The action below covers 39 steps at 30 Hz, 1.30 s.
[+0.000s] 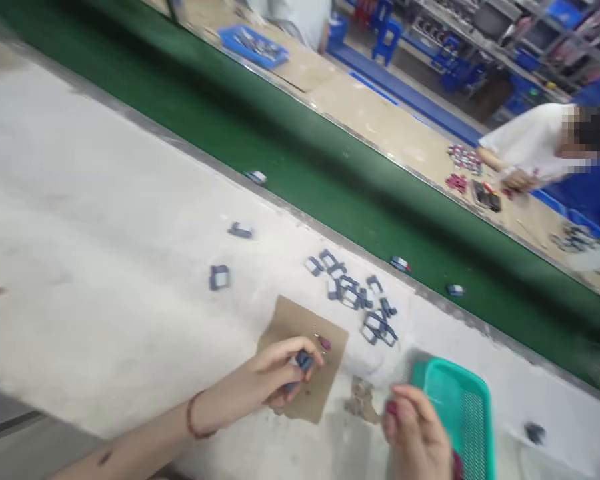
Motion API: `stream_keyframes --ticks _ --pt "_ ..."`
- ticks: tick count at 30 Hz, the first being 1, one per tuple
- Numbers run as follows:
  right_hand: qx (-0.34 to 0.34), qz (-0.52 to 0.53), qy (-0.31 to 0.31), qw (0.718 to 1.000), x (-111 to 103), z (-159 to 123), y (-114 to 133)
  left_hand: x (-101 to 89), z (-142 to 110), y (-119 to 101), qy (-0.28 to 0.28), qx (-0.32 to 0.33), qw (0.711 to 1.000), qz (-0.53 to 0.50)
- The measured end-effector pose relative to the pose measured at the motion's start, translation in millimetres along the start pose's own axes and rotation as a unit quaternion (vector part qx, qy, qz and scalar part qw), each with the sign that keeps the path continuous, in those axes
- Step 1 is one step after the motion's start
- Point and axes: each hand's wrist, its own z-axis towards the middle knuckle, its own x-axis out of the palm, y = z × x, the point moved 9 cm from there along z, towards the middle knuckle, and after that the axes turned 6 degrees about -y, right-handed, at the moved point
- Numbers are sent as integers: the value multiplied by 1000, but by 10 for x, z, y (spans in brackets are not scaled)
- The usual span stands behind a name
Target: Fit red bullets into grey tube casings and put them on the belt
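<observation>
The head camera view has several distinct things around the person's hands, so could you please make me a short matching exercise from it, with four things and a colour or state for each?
Column one
1. Left hand
2. Right hand
3. Basket
4. Sheet

Column two
A. Pinching a small dark red piece
B. Brown, lying flat on the pale worktop
C. Holding a dark blue-grey piece
D. Teal, with a perforated surface

Right pairs: 1-C, 2-A, 3-D, 4-B
</observation>
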Motion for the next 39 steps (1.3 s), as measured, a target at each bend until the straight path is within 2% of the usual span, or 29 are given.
stream_keyframes --ticks 3,6,8,11,14,16,18,21,23,25,28,31,34,37,39 --pt "62 142 83 984 494 -262 224 109 -5 91 19 -20 998 49" --pt "78 186 140 969 911 -357 404 193 -6 131 31 -13 993 117" --pt "82 191 165 964 1046 -400 451 251 -8 103 40 9 989 142" --pt "83 206 187 957 1105 -447 448 300 -7 27 48 47 986 152" --pt "93 241 211 943 1129 -478 405 259 2 11 40 58 986 154" --pt "83 251 231 936 1151 -489 406 223 9 75 41 29 991 120" --pt "38 243 233 941 1154 -480 464 205 13 169 44 -15 997 60" --pt "-51 216 178 959 1104 -450 584 221 15 281 45 -65 997 -1" --pt "-81 196 140 967 1071 -450 620 243 18 307 49 -70 996 1" --pt "-83 175 118 974 1044 -461 606 233 29 291 47 -47 997 33" --pt "-67 143 100 982 981 -471 551 95 49 210 1 14 994 110" --pt "-54 123 68 989 888 -438 501 -106 61 43 -59 64 979 185" --pt "-14 145 20 989 802 -365 399 -311 129 -340 -114 126 944 284" --pt "24 174 -13 984 743 -302 271 -498 325 -932 -167 212 871 411" --pt "54 185 -19 981 721 -275 174 -649 518 -1368 -224 263 801 489"
